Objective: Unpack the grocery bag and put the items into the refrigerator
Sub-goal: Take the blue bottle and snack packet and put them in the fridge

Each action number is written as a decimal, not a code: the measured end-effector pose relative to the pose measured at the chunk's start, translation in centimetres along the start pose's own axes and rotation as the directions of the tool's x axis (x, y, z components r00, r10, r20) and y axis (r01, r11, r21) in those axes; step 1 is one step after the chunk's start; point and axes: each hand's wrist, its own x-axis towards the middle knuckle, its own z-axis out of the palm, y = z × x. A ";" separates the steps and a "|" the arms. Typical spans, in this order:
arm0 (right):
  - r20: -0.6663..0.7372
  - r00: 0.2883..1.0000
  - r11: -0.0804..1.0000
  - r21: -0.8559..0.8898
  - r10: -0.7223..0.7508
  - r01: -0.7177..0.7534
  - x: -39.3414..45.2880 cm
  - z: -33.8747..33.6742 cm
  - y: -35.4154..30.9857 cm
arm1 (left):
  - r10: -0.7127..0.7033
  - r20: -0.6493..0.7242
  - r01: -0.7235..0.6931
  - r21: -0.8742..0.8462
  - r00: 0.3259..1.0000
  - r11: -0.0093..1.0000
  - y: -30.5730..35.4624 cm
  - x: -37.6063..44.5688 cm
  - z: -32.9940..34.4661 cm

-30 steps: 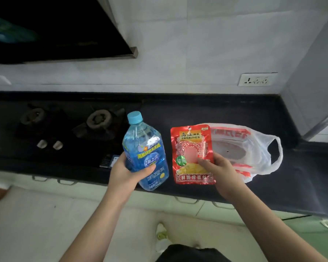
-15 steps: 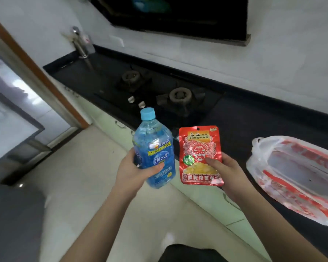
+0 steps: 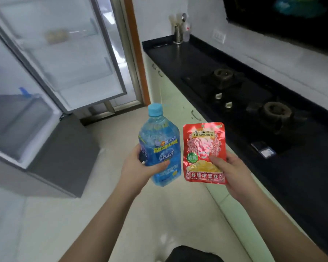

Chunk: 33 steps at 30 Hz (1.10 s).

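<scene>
The left hand (image 3: 138, 172) wraps its fingers round an upright blue bottle (image 3: 159, 148) with a light-blue cap, while the right hand (image 3: 233, 171) pinches a shiny red pouch (image 3: 204, 146) just beside it, both held above the floor near the open fridge (image 3: 51, 59).

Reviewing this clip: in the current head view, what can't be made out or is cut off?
- Refrigerator interior: blurred by motion; the pale item on a shelf cannot be identified.
- Blue bottle: lower side hidden by the left hand; small label print is unreadable.
- Red packet: right edge covered by the right hand.
- Range hood: cut off by the top and right edges.
- The grocery bag is out of view.
</scene>
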 end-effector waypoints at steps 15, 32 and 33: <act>0.369 0.929 0.987 -0.145 -0.008 0.066 5.4 22.1 -1.0 | 0.023 -0.427 -0.048 -0.049 0.904 0.998 -1.1 -2.3 -19.6; 0.588 0.808 0.972 -0.205 0.031 0.112 21.1 33.5 -5.7 | 0.009 -0.663 -0.045 -0.037 0.749 0.998 1.8 9.0 -23.7; 0.597 0.801 0.972 -0.208 0.035 0.113 21.9 34.1 -6.0 | 0.011 -0.674 -0.050 -0.039 0.739 0.998 1.9 9.6 -23.8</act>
